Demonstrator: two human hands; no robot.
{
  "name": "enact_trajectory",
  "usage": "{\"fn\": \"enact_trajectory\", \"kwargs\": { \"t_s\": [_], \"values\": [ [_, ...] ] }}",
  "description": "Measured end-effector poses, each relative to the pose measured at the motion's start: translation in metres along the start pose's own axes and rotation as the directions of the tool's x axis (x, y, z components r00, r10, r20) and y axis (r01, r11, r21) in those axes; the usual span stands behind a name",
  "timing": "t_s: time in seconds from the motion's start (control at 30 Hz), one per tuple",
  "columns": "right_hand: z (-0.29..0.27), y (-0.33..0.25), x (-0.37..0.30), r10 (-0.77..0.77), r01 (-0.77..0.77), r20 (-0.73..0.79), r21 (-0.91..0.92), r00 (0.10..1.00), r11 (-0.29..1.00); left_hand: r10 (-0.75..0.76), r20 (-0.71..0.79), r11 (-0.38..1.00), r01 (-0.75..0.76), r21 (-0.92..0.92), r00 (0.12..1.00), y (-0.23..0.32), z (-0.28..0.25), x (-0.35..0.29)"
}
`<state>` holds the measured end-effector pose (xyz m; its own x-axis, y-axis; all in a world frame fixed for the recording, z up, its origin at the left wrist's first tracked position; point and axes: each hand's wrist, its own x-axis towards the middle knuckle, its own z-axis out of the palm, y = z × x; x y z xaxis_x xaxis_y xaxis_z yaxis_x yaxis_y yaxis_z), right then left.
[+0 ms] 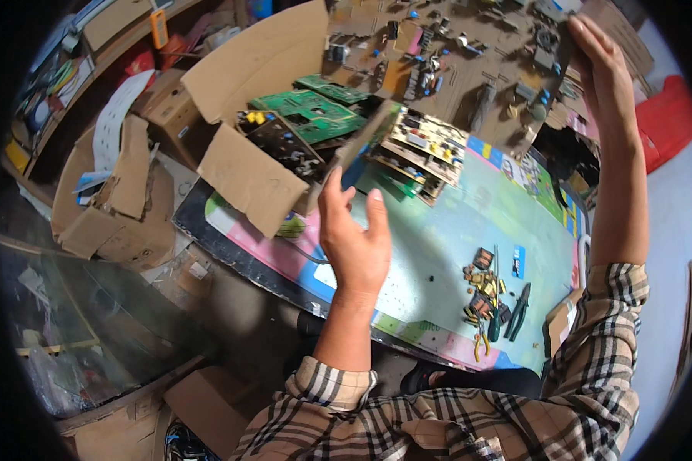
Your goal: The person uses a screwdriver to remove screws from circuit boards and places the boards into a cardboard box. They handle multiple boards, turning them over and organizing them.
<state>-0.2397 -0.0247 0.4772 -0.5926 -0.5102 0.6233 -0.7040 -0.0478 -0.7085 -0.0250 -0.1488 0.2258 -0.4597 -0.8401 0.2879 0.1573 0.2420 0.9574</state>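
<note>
My left hand [354, 242] hovers over the table's near left part, fingers stretched up and thumb apart, with nothing in it. Its fingertips are close to the side of an open cardboard box; I cannot tell whether they touch. Green circuit boards [307, 111] and a dark board with yellow parts [281, 146] lie in this box. Just right of it stands a stack of tan circuit boards [423, 150]. At the far right, my right hand [601, 65] is raised with straight fingers beside the edge of a brown cardboard sheet [446, 96] strewn with loose electronic components.
Pliers [520, 311], yellow-handled cutters [482, 342] and a green-handled screwdriver [494, 323] lie on the table [430, 307] beside a pile of small copper-coloured parts [480, 296]. Another cardboard box [123, 223] stands at left on the floor. A red cloth-like item [669, 123] is at right.
</note>
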Motion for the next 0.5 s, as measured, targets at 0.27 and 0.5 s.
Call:
{"fn": "enact_trajectory", "kwargs": {
  "t_s": [0.27,0.5],
  "values": [
    [-0.099,0.044,-0.194,0.374,-0.345,-0.097,0.234,0.922,0.909,-0.114,0.498,0.539,0.474,-0.696,0.86,0.019,0.012,-0.046],
    [-0.1,0.069,-0.367,0.658,-0.489,-0.149,0.554,0.738,0.673,-0.178,0.62,0.502,0.613,-0.61,0.764,0.022,0.012,-0.101]
  ]
}}
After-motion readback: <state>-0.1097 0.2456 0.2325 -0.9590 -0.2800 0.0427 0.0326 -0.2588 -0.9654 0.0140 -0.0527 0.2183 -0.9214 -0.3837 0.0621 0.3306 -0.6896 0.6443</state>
